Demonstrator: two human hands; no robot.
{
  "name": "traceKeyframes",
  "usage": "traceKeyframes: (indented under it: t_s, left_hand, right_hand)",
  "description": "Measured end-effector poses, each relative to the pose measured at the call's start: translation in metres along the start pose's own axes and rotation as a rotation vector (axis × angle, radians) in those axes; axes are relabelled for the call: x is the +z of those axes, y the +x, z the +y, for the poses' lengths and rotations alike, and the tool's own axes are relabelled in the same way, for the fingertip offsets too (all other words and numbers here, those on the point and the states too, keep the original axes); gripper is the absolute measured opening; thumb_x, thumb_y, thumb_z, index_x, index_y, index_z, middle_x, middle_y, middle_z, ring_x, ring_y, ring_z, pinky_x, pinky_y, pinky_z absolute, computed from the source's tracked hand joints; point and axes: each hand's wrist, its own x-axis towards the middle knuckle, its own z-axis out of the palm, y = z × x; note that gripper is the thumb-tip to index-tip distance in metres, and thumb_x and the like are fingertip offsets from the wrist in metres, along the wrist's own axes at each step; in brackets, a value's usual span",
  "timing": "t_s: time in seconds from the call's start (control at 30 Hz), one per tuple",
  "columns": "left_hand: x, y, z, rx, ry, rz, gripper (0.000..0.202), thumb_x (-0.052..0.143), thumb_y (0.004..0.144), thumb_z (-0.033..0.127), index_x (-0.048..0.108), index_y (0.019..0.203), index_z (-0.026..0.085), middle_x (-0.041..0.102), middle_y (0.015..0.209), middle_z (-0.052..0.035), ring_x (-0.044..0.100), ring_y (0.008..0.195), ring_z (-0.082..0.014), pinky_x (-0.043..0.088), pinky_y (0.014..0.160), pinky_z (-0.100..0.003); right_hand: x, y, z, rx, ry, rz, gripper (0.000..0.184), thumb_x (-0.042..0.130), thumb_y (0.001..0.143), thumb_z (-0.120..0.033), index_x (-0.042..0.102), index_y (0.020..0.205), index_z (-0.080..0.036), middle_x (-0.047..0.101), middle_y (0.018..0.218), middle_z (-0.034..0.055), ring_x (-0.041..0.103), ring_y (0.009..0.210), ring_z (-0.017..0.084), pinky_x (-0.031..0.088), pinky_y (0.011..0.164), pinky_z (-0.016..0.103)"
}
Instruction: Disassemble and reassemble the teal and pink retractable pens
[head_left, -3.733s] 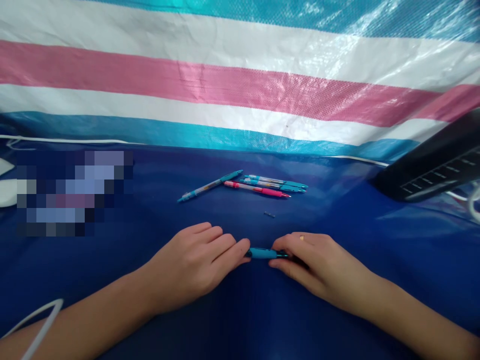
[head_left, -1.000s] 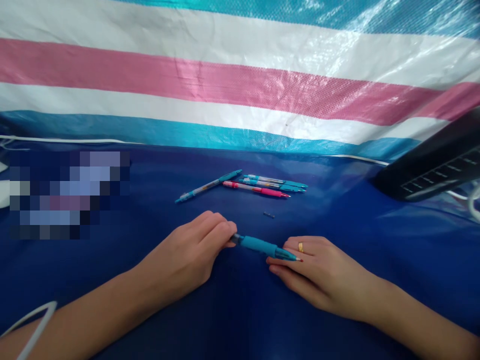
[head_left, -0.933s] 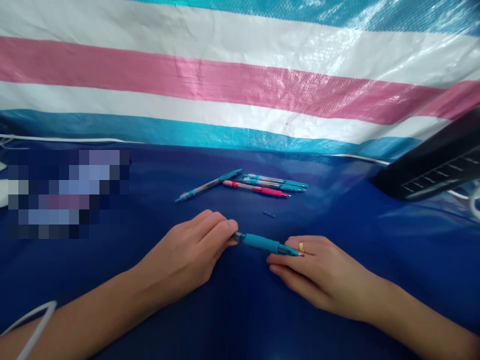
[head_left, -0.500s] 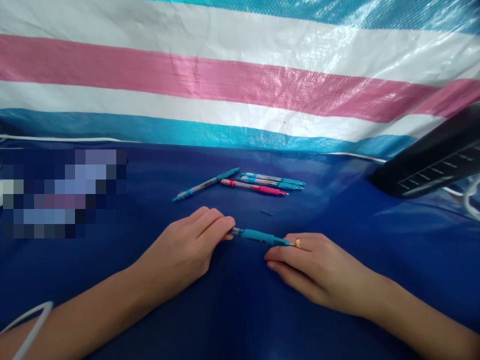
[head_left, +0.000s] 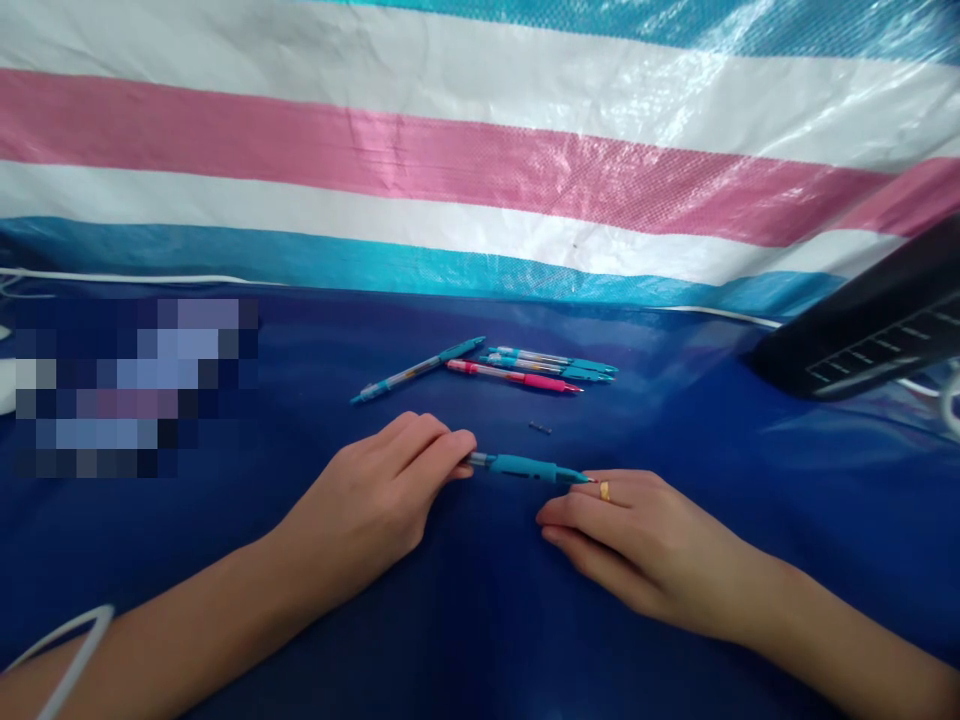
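Left hand (head_left: 397, 480) pinches teal retractable pen (head_left: 525, 468) by its rear barrel, nearer wearer than pink pen (head_left: 517, 377); right hand (head_left: 637, 540) curled, contents unclear; firm, level pinch should steady it.

Striped sheet (head_left: 480, 150) behind blue tabletop (head_left: 487, 630)
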Motion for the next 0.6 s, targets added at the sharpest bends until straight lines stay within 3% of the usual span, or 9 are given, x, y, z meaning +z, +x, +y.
traceKeyframes:
  t_s: [0.2, 0.43, 0.6]
  left_hand:
    - [0.0023, -0.0033, -0.0013, 0.009, 0.072, 0.001, 0.024, 0.040, 0.100, 0.024, 0.058, 0.114, 0.016, 0.060, 0.084, -0.0041, 0.059, 0.068, -0.0168, 0.049, 0.059, -0.027]
    - [0.0042, -0.0041, -0.0005, -0.041, 0.059, -0.012, 0.024, 0.042, 0.098, 0.020, 0.060, 0.111, 0.012, 0.064, 0.089, -0.0066, 0.062, 0.075, -0.0188, 0.051, 0.065, -0.030]
    - [0.0033, -0.0023, -0.0015, -0.013, 0.048, -0.010, 0.022, 0.044, 0.097, 0.021, 0.063, 0.105, 0.013, 0.066, 0.085, -0.0055, 0.063, 0.075, -0.0190, 0.051, 0.067, -0.030]
  right_hand:
    - [0.0007, -0.0010, 0.0012, 0.021, -0.016, -0.002, 0.026, 0.039, 0.101, -0.024, 0.064, 0.097, -0.018, 0.063, 0.075, 0.0025, 0.057, 0.064, 0.014, 0.043, 0.062, 0.026]
    - [-0.0019, -0.0004, 0.0032, 0.086, -0.034, 0.014, 0.027, 0.039, 0.100, -0.025, 0.064, 0.096, -0.017, 0.062, 0.071, 0.0019, 0.057, 0.063, 0.014, 0.043, 0.060, 0.026]
    - [-0.0016, -0.0017, 0.0009, 0.057, -0.031, 0.111, 0.024, 0.042, 0.099, -0.024, 0.064, 0.092, -0.017, 0.063, 0.068, 0.0009, 0.057, 0.059, 0.013, 0.043, 0.058, 0.025]
